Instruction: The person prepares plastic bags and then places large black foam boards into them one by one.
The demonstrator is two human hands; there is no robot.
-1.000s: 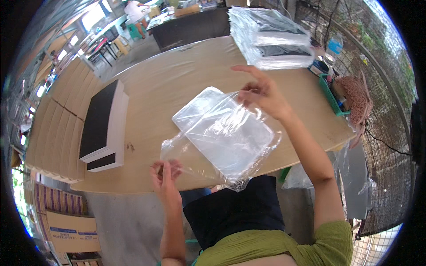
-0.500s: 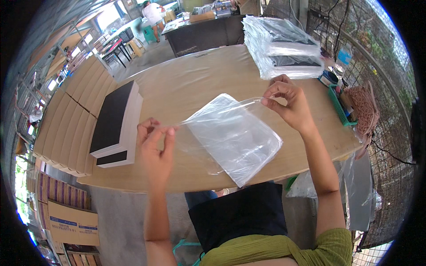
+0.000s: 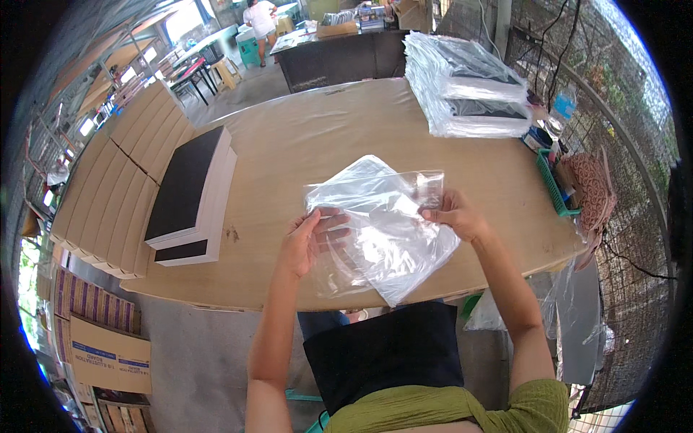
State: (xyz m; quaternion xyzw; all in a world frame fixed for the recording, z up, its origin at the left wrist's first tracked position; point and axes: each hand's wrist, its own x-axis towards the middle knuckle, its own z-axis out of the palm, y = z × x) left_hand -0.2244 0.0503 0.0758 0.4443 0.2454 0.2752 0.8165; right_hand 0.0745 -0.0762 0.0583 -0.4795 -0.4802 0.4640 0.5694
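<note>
At centre, clear film [image 3: 374,225] between left hand [image 3: 303,242] and right hand [image 3: 463,216], each grip pinched on it; black-topped stack [image 3: 189,186] at nine o'clock.

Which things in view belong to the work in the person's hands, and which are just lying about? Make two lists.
Work in hand: clear plastic; right hand, pinching it; left hand, fingers behind it; flat plastic pile beneath; probably the black-topped stack and plastic-wrapped pile.

Lying about, it seems: bottle; green basket; patterned pouch.
</note>
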